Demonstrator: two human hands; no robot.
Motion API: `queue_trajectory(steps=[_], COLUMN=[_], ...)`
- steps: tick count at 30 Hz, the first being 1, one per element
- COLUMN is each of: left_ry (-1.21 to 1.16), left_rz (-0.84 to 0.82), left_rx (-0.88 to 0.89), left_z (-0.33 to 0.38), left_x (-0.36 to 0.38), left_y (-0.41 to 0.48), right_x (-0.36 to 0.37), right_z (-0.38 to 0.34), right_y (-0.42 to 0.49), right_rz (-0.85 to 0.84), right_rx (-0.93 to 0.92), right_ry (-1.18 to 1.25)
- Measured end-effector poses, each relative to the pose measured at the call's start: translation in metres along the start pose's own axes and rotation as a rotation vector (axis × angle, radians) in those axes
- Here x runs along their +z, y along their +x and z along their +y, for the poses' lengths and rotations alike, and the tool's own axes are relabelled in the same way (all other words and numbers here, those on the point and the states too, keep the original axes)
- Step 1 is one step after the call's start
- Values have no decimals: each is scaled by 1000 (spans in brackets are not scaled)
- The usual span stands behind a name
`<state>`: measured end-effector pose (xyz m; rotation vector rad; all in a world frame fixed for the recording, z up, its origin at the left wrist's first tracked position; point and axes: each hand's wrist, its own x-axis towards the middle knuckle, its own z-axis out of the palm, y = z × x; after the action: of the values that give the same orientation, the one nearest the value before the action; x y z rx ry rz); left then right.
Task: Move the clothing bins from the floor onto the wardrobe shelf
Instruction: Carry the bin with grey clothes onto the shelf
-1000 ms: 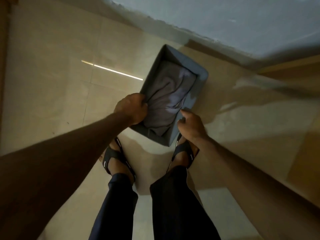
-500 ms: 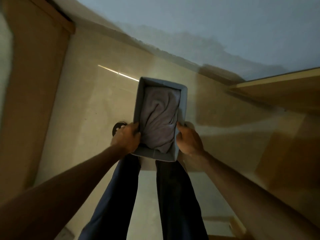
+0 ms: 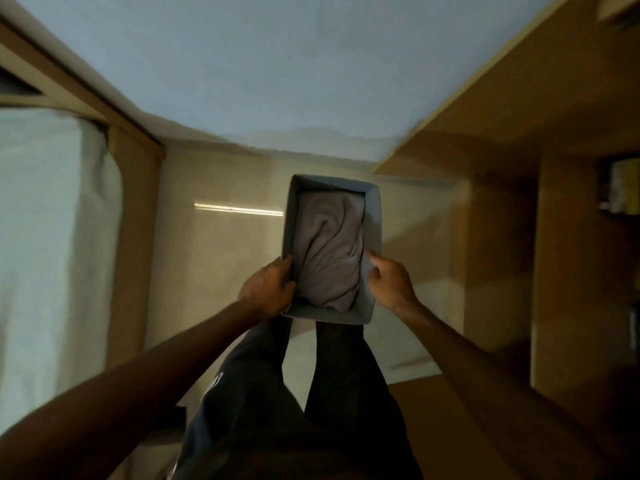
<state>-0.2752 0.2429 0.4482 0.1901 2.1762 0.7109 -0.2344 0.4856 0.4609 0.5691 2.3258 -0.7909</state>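
A grey fabric clothing bin (image 3: 374, 216) hangs in the air in front of me, above my legs, its long side pointing away. Folded grey clothing (image 3: 329, 251) fills it. My left hand (image 3: 268, 289) grips the bin's left wall near the close end, thumb inside the rim. My right hand (image 3: 389, 278) holds the right wall opposite, fingers over the edge. The wooden wardrobe (image 3: 519, 133) stands on the right, with a shelf opening (image 3: 620, 188) at the far right holding some items.
A bed with a pale sheet (image 3: 52, 237) and wooden frame (image 3: 135, 216) runs along the left. A blue-grey wall (image 3: 277, 64) is ahead. Glossy beige floor tiles (image 3: 214, 258) lie between bed and wardrobe. My dark trouser legs (image 3: 294, 393) are below the bin.
The bin has come up off the floor in both hands and turned straight. My view has risen, bringing the bed at left and the wardrobe at right into sight.
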Motion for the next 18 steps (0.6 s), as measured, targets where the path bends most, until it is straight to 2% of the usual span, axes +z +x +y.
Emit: queue_trajectory(steps=[7,14,18], left_ry=[157,333,360], left_rz=[20,98,117], left_rx=[298,586,678], left_z=[90,221,293], left_x=[-40,-46,-38], left_y=[-57,-47,-36], right_x=[-70,-154,-200], right_z=[18,61,91], right_y=[-96,-136,-151], right_rz=[228,491,613], right_rx=[27,106,128], right_ry=[140,272,323])
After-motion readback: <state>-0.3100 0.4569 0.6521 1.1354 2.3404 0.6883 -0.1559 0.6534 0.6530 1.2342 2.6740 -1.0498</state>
